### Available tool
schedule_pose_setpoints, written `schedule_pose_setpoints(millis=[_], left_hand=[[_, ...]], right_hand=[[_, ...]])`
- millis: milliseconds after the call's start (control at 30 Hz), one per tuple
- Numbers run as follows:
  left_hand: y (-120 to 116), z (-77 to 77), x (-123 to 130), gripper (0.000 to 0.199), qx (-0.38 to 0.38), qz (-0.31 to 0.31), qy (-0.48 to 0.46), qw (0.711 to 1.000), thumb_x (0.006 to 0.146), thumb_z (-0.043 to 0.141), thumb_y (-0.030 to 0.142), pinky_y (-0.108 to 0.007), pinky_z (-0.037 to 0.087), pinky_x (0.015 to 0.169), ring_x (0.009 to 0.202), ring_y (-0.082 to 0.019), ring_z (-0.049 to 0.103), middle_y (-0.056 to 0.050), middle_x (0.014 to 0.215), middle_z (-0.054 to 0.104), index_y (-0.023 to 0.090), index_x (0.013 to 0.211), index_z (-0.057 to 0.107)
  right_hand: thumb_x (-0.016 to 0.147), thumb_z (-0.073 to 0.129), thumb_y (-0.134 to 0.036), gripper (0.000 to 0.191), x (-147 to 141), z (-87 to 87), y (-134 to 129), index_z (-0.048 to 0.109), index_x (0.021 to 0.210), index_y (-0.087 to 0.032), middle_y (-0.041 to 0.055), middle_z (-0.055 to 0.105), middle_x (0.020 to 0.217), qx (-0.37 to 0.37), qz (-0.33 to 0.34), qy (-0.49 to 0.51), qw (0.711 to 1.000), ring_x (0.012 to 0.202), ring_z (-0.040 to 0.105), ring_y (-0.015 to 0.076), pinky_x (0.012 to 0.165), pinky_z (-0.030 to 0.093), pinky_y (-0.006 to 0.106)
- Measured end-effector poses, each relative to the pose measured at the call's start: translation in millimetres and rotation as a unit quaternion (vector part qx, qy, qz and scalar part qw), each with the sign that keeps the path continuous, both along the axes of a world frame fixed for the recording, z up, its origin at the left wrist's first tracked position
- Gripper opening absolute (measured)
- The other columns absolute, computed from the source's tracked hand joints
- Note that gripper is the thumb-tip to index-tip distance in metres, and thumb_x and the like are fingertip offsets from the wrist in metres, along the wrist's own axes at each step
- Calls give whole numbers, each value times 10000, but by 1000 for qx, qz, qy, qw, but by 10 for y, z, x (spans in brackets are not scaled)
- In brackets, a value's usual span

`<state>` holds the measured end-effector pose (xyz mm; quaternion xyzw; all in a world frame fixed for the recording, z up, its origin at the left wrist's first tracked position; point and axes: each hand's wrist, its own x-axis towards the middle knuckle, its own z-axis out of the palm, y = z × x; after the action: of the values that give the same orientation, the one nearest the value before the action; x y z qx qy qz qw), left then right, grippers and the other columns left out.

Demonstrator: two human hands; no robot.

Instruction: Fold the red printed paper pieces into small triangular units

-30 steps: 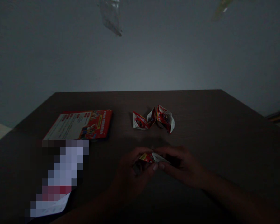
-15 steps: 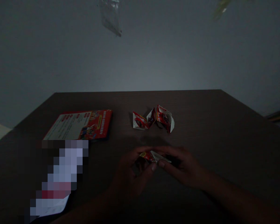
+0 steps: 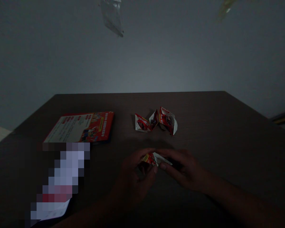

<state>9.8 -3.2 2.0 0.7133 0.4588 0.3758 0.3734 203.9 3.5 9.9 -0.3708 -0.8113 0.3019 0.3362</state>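
Between my two hands is a small piece of folded printed paper (image 3: 150,159), red and yellow on one part and whitish on the other. My left hand (image 3: 135,177) is closed on its left part, thumb in front and fingers behind. From the other side my right hand (image 3: 185,167) pinches the whitish part between thumb and fingers. Both hands are just above the dark table, and the paper's lower side is hidden by the fingers. Beyond them stands a zigzag folded paper (image 3: 166,120) in the same red and white print, untouched.
A red and white printed booklet or pack (image 3: 97,126) lies at the left on the brown table (image 3: 204,110). Nearer me, a bright, pixelated object (image 3: 66,171) sits beside my left forearm. A clear plastic bag (image 3: 112,17) hangs on the wall behind.
The paper in my hands has tilted slightly, showing a little more of its whitish part. My hands have shifted only slightly; the things on the table stay where they were.
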Motion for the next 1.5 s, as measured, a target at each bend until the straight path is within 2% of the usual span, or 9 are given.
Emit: schedule_pose_setpoints(millis=[167, 267, 433, 567, 800, 900, 1033, 1267, 1500], left_hand=[[-25, 44, 18, 385, 32, -8, 10, 999, 754, 587, 131, -241, 530, 695, 860, -175, 658, -45, 1042, 685, 212, 1130, 578], [-21, 49, 17, 352, 14, 1, -2, 1000, 763, 593, 157, -241, 536, 670, 836, -179, 665, -50, 991, 702, 195, 1113, 586], [-18, -3, 5, 374, 1, 0, -22, 1000, 774, 605, 197, -260, 544, 672, 838, -189, 666, -67, 981, 701, 178, 1146, 573], [-21, -39, 5, 403, 4, 3, -20, 1000, 773, 604, 200, -279, 550, 698, 820, -189, 670, -86, 995, 695, 158, 1171, 558], [-6, 5, 12, 414, 53, 4, -3, 999, 749, 595, 151, -231, 541, 626, 761, -168, 676, -68, 929, 711, 153, 1162, 564], [-8, 12, 9, 429, 54, 9, 8, 998, 741, 581, 136, -226, 538, 610, 729, -161, 671, -66, 914, 713, 147, 1170, 567], [-20, 9, 7, 445, 27, 3, 17, 999, 743, 568, 135, -230, 543, 613, 699, -147, 661, -75, 967, 705, 144, 1188, 560], [-22, -44, 6, 464, 63, -22, 11, 998, 768, 531, 116, -259, 551, 692, 816, -155, 653, -77, 1079, 664, 168, 1228, 510], [-37, -116, -22, 509, 108, -42, 85, 990, 801, 513, 143, -322, 528, 816, 958, -194, 617, -110, 1164, 608, 158, 1303, 429]], right_hand=[[888, 512, -160, 249, 19, -55, 18, 590, 1124, -140, 70, 716, 856, 39, -58, 9, 998, 666, 650, 127, 590, 481, 220], [850, 577, -190, 320, 30, -60, 14, 560, 1168, -158, 45, 707, 813, 31, -28, 9, 999, 576, 606, 110, 517, 450, 210], [831, 592, -214, 385, 39, -13, 7, 538, 1210, -185, 53, 704, 893, 6, 13, -5, 1000, 671, 634, 131, 602, 478, 232], [846, 564, -214, 396, 49, -13, 5, 517, 1238, -181, 42, 699, 811, 3, 14, -11, 1000, 627, 627, 136, 581, 473, 238], [857, 561, -203, 422, 53, -45, -13, 463, 1266, -183, 54, 704, 850, 2, 7, -23, 1000, 661, 646, 148, 578, 478, 238], [875, 530, -180, 399, 41, -41, -11, 442, 1264, -181, 73, 701, 928, -9, 5, 1, 1000, 758, 659, 163, 665, 498, 257], [900, 485, -159, 361, 24, -32, 4, 415, 1253, -181, 62, 697, 896, -26, 6, 20, 999, 716, 647, 150, 615, 487, 243], [920, 464, -180, 315, 26, -22, -7, 434, 1234, -187, 30, 678, 823, -30, -16, 17, 999, 655, 619, 134, 564, 459, 225], [941, 435, -199, 295, 9, -23, -27, 447, 1236, -201, 4, 654, 778, -46, -31, 31, 998, 612, 586, 111, 543, 443, 201]])
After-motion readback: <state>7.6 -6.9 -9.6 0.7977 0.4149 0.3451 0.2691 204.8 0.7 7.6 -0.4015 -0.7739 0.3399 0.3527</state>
